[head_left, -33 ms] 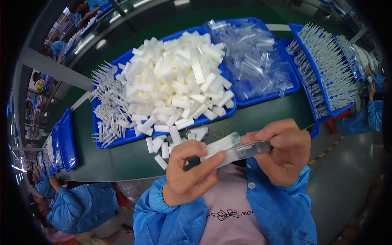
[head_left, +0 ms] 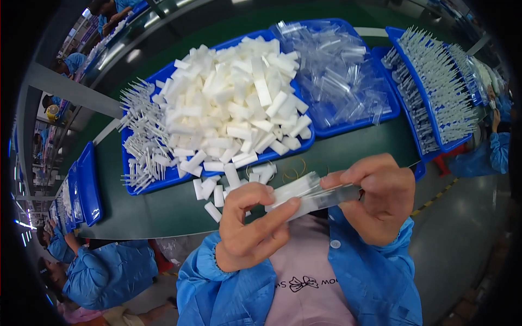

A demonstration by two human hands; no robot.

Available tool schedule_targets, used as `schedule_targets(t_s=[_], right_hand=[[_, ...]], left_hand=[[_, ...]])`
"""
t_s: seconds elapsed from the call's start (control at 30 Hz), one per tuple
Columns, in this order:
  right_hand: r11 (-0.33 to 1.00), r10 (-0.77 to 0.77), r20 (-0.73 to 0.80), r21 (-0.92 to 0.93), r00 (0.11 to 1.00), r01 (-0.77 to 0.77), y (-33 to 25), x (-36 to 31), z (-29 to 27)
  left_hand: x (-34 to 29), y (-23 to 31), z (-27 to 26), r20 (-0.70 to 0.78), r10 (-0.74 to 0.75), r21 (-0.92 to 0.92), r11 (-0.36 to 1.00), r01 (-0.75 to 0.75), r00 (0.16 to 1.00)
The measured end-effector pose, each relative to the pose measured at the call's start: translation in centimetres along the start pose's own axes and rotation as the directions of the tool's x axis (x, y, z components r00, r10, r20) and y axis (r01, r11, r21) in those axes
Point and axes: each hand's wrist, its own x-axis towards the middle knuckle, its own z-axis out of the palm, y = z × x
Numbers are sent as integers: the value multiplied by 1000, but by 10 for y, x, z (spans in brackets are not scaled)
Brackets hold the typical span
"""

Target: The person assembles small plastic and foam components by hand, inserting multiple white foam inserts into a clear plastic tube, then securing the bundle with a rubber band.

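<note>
In front of my chest, my left hand is closed on white foam blocks that lie side by side, gripped between thumb and fingers. A clear plastic sleeve extends from the foam toward my right hand. That hand is closed too, with its thumb and fingertips pinching at the sleeve's end. Thin pale sticks seem to run along the foam and sleeve, but blur hides their exact form. Just beyond my hands, several loose foam blocks and thin yellowish rubber bands lie on the green table.
A blue tray holds heaped foam blocks and thin white sticks. Right of it stands a blue tray of clear sleeves. Stacked trays of upright white sticks are far right. Co-workers in blue sit on both sides.
</note>
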Motion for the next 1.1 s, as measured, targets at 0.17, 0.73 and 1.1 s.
schedule_targets(t_s=[0.17,0.73,1.1], right_hand=[[992,21,-13,-121,1000,-23,10,5,-13],[978,202,-212,101,956,-185,15,-25,-13],[979,60,-15,-195,998,-62,0,-19,3]], left_hand=[[2,1,4,31,-100,7,995,99,995],[-3,-12,-4,-20,-282,-353,899,257,959],[-5,-8,-5,51,-276,-306,911,278,960]])
